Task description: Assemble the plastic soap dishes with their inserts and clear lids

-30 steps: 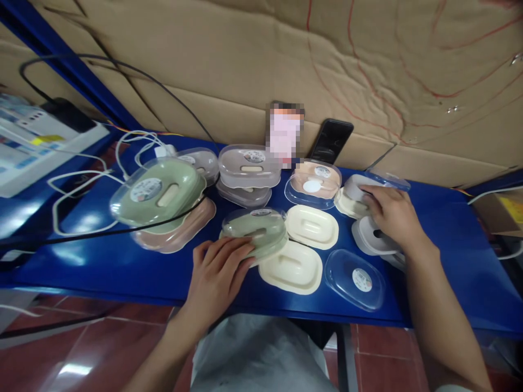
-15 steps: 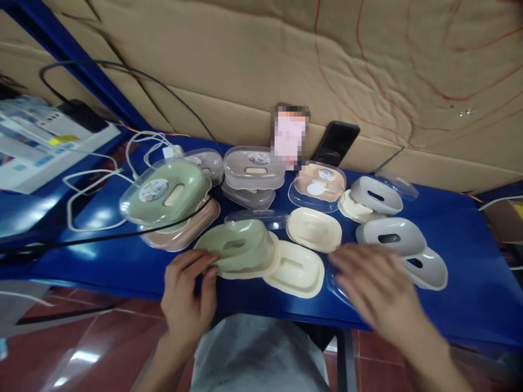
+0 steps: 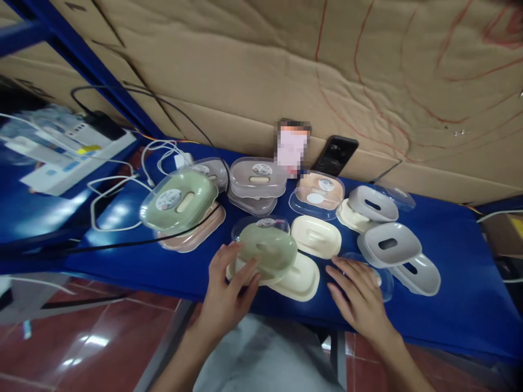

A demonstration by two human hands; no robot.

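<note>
My left hand (image 3: pixel 231 286) grips the near left side of a green soap dish (image 3: pixel 267 249), with the fingers over its edge and the thumb at the front. The green dish is slightly blurred. Beneath it are cream trays, one cream tray (image 3: pixel 304 280) showing at its right. Just behind lies a clear lid (image 3: pixel 265 222) with a round label. To the right, my right hand (image 3: pixel 359 294) is open, fingers stretched and holding nothing, over the near left part of another clear lid (image 3: pixel 386 283). A further cream tray (image 3: pixel 316 236) lies between the hands, farther back.
Grey soap dishes (image 3: pixel 392 245) lie at the right. Lidded green (image 3: pixel 180 201), grey (image 3: pixel 257 177) and peach (image 3: pixel 322 188) soap boxes stand at the back and left. Two phones lean on the cardboard, one black (image 3: pixel 337 155). A black cable (image 3: pixel 134 245) crosses the blue table (image 3: pixel 461 245).
My left hand has moved right with the green dish, which now covers more of the cream trays. My right hand has come lower and nearer, with fingers spread. The view has shifted slightly.
</note>
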